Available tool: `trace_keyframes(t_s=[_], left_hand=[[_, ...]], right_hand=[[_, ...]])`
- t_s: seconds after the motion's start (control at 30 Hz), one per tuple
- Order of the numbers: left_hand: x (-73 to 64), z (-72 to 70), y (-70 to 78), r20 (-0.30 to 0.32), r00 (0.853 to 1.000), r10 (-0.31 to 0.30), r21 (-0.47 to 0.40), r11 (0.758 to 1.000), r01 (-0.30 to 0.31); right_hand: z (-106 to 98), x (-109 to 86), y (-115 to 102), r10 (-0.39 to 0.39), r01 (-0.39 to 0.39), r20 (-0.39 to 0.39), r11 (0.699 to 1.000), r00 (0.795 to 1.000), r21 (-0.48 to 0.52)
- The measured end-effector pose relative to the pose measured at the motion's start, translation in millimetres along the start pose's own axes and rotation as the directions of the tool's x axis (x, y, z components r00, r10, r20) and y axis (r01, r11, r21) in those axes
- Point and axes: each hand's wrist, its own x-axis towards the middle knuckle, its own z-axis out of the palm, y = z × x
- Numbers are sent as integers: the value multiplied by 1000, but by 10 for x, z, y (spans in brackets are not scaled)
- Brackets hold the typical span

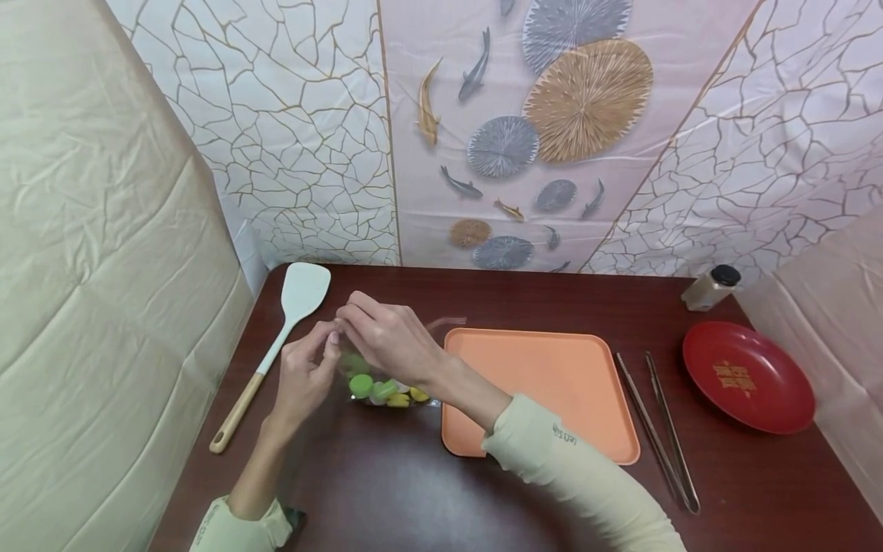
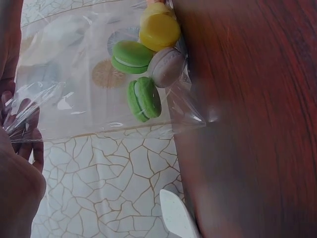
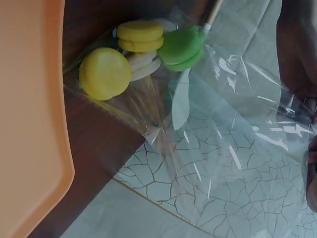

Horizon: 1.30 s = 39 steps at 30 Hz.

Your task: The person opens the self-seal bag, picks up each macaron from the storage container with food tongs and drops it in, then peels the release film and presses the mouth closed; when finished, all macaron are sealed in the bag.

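Observation:
A clear plastic bag (image 2: 64, 109) hangs from both hands, its lower end close over the dark table. Gathered at its bottom are several macarons: green (image 2: 132, 55), yellow (image 2: 159, 31) and a greyish one (image 2: 167, 67). My left hand (image 1: 303, 376) pinches the bag's top between thumb and fingers. Right beside it, my right hand (image 1: 393, 337) pinches the same top edge, fingers curled and the wrist reaching over the orange tray (image 1: 538, 383). In the right wrist view, yellow and green macarons show through the plastic next to the tray's edge.
A white spatula (image 1: 303, 295) with a wooden handle lies at the left. Metal tongs (image 1: 651, 414) lie right of the tray, then a red plate (image 1: 766, 376). A small jar with a black lid (image 1: 710, 287) stands at the back right, near the patterned wall cloth (image 1: 310, 138).

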Motion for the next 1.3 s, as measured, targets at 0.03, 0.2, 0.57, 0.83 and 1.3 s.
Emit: trace_keyframes(t_s=[0.03, 0.2, 0.57, 0.83, 1.3], left_hand=[[2, 0, 4, 4, 1000, -4, -6, 1000, 4], [6, 7, 18, 13, 1000, -12, -23, 1000, 12], [13, 20, 8, 21, 1000, -18, -26, 999, 18], [25, -22, 41, 44, 997, -57, -59, 996, 60], [-10, -32, 68, 91, 990, -106, -74, 991, 113]], right_hand=[[5, -4, -5, 15, -15, -7, 1000, 1000, 12], [24, -15, -25, 84, -80, -37, 992, 996, 97], [44, -28, -52, 183, -162, -62, 953, 981, 258], [-58, 19, 52, 239, -181, -134, 922, 962, 343], [-410, -118, 199, 350, -249, -234, 894, 907, 373]])
